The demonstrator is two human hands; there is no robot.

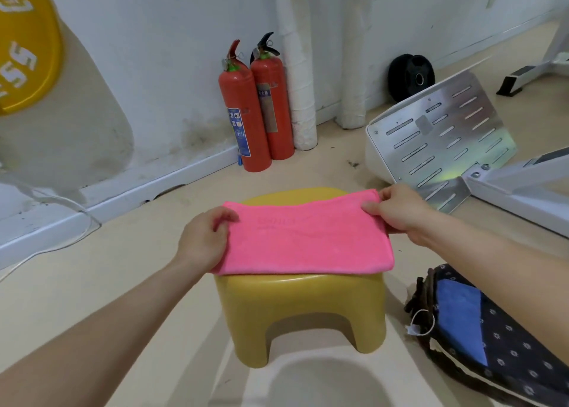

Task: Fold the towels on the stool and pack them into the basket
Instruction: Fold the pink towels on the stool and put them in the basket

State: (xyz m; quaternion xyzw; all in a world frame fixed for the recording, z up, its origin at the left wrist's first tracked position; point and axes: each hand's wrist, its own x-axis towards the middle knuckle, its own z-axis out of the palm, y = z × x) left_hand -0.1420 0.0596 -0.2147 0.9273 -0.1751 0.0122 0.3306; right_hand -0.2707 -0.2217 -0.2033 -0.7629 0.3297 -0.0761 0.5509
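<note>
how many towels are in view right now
2. The pink towel lies folded on the yellow stool, its ends held by the left hand and right hand. The blue towel sits in the basket at the right. Others may be hidden under it.

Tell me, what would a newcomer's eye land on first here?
The bright pink towel jumps out first, lying folded across the yellow stool in the middle, with the left hand and right hand pinching its two ends. Next come the two red fire extinguishers against the wall behind, and a blue towel in the basket at lower right.
</note>
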